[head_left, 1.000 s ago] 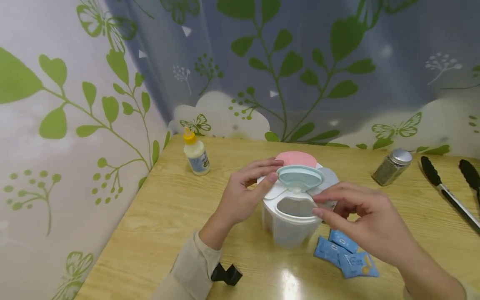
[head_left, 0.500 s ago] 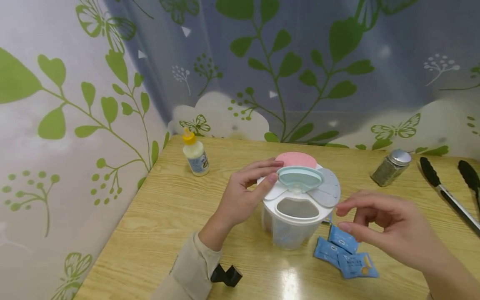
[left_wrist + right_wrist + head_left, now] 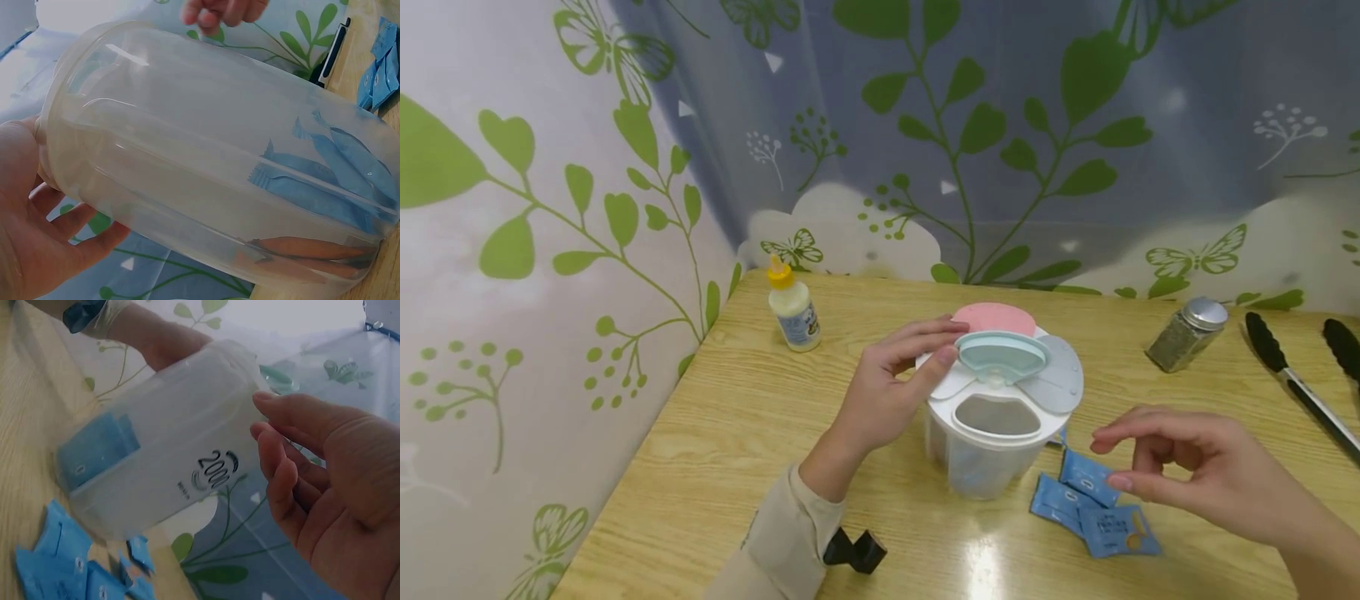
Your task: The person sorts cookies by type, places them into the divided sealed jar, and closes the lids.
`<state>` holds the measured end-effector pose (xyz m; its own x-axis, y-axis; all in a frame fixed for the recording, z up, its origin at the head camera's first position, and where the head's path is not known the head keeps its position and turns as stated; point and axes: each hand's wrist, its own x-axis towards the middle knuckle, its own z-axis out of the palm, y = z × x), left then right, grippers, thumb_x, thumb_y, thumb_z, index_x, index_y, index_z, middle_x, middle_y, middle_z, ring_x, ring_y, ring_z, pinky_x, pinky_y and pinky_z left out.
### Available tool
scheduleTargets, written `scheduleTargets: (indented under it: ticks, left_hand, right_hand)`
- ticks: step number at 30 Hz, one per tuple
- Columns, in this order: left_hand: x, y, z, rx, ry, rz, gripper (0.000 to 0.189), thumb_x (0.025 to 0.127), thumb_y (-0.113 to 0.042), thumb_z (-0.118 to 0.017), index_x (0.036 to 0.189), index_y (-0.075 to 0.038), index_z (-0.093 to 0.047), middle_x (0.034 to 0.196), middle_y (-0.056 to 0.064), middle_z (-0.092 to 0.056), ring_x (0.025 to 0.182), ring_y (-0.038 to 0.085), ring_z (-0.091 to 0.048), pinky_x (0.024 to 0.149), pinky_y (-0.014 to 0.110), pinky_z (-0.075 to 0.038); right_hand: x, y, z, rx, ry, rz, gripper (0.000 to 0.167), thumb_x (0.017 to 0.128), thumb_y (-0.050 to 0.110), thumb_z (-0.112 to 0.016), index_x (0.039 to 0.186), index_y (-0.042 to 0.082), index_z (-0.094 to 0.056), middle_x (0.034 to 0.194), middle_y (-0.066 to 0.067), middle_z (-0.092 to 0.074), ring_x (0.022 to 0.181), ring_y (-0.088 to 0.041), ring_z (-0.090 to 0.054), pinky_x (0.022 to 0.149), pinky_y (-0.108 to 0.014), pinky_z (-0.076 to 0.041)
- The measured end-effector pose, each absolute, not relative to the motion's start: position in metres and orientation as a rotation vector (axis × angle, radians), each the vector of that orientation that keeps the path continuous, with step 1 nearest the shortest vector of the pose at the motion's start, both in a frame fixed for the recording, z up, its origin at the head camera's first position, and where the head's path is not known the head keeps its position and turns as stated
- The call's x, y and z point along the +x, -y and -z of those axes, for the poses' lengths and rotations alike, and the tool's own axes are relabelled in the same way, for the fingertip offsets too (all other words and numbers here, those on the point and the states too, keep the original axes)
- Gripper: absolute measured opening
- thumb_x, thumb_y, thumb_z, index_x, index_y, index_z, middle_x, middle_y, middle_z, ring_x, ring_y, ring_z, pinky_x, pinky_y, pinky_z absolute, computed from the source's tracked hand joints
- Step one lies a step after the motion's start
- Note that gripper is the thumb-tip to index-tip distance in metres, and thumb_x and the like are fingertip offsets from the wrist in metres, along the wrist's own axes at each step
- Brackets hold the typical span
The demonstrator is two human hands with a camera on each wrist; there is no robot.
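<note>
Thumb [image 3: 942, 358] uppermost, the left hand [image 3: 880, 396] gripped the lid [image 3: 1048, 427] of the container [image 3: 985, 473] standing on the table [image 3: 700, 467]: stiff, lightish plastic, I judged, best steadied there. The right hand [image 3: 1206, 471] hovered, holding nothing, near soft-looking blue packets [image 3: 1101, 527].

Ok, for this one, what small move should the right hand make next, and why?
Probably lower the right hand and pinch one of the loose blue packets beside the container. That hand looks empty and is close to them, the teal flap stands raised behind the front opening, similar packets show inside, and the left hand steadies the container.
</note>
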<state>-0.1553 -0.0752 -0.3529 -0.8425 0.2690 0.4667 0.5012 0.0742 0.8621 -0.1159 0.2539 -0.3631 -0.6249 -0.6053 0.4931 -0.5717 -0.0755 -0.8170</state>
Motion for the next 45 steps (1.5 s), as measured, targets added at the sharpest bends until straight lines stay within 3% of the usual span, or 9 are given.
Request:
scheduleTargets:
  ticks: [12, 19, 22, 31, 35, 39, 45]
  left_hand:
    - [-0.155, 0.076, 0.356, -0.791, 2.149, 1.853, 0.028, 0.100, -0.022, -0.061, 0.116, -0.002, -0.073, 0.131, 0.006, -0.067, 0.135, 0.014, -0.053, 0.093, 0.042, -0.056]
    - [-0.156, 0.076, 0.354, -0.803, 2.149, 1.835, 0.028, 0.100, -0.023, -0.061, 0.116, -0.002, -0.073, 0.131, 0.006, -0.067, 0.134, 0.013, -0.053, 0.090, 0.030, -0.056]
    - [-0.156, 0.076, 0.354, -0.799, 2.148, 1.834, 0.028, 0.100, -0.022, -0.061, 0.116, -0.002, -0.073, 0.131, 0.006, -0.067, 0.134, 0.013, -0.053, 0.090, 0.031, -0.056]
    - [-0.155, 0.076, 0.353, -0.799, 2.162, 1.816, 0.026, 0.099, -0.020, -0.061, 0.116, -0.004, -0.073, 0.130, 0.005, -0.068, 0.133, 0.012, -0.054, 0.090, 0.036, -0.056]
    - [-0.156, 0.076, 0.353, -0.805, 2.156, 1.820, 0.027, 0.099, -0.021, -0.061, 0.115, -0.002, -0.073, 0.130, 0.007, -0.068, 0.134, 0.013, -0.054, 0.093, 0.035, -0.056]
    - [-0.155, 0.076, 0.352, -0.796, 2.159, 1.833, 0.027, 0.099, -0.020, -0.062, 0.115, -0.002, -0.073, 0.130, 0.007, -0.068, 0.134, 0.013, -0.054, 0.092, 0.034, -0.056]
    - [-0.155, 0.076, 0.353, -0.798, 2.160, 1.827, 0.029, 0.100, -0.024, -0.061, 0.115, -0.002, -0.073, 0.131, 0.007, -0.068, 0.134, 0.013, -0.054, 0.087, 0.034, -0.056]
  right_hand:
    - [-0.127, -0.281, 0.402, -1.183, -2.193, 1.517, 0.052, 0.078, -0.019, -0.071, 0.124, 0.005, -0.066, 0.106, -0.002, -0.075, 0.054, -0.012, -0.051, 0.047, -0.023, -0.044]
    - [-0.133, -0.293, 0.425, -1.133, -2.014, 1.480, 0.048, 0.083, -0.016, -0.069, 0.127, 0.001, -0.063, 0.107, -0.009, -0.073, 0.051, -0.019, -0.043, 0.043, -0.024, -0.042]
    - [-0.133, -0.296, 0.433, -1.088, -1.980, 1.455, 0.046, 0.084, -0.014, -0.069, 0.127, 0.002, -0.063, 0.111, -0.008, -0.073, 0.050, -0.021, -0.042, 0.044, -0.024, -0.043]
    - [-0.130, -0.297, 0.453, -1.114, -2.136, 1.267, 0.037, 0.081, 0.004, -0.080, 0.116, 0.013, -0.069, 0.108, 0.004, -0.071, 0.059, -0.006, -0.053, 0.048, -0.020, -0.045]
    - [-0.131, -0.296, 0.454, -1.072, -2.137, 1.260, 0.037, 0.082, 0.005, -0.079, 0.117, 0.013, -0.069, 0.107, 0.005, -0.069, 0.056, -0.009, -0.048, 0.048, -0.021, -0.043]
    - [-0.131, -0.294, 0.452, -1.062, -2.103, 1.261, 0.034, 0.084, 0.007, -0.077, 0.117, 0.013, -0.070, 0.095, 0.004, -0.064, 0.056, -0.014, -0.044, 0.050, -0.021, -0.043]
    - [-0.132, -0.295, 0.452, -1.070, -1.984, 1.302, 0.026, 0.092, -0.001, -0.066, 0.113, 0.014, -0.070, 0.089, -0.001, -0.059, 0.064, -0.020, -0.044, 0.051, -0.024, -0.041]
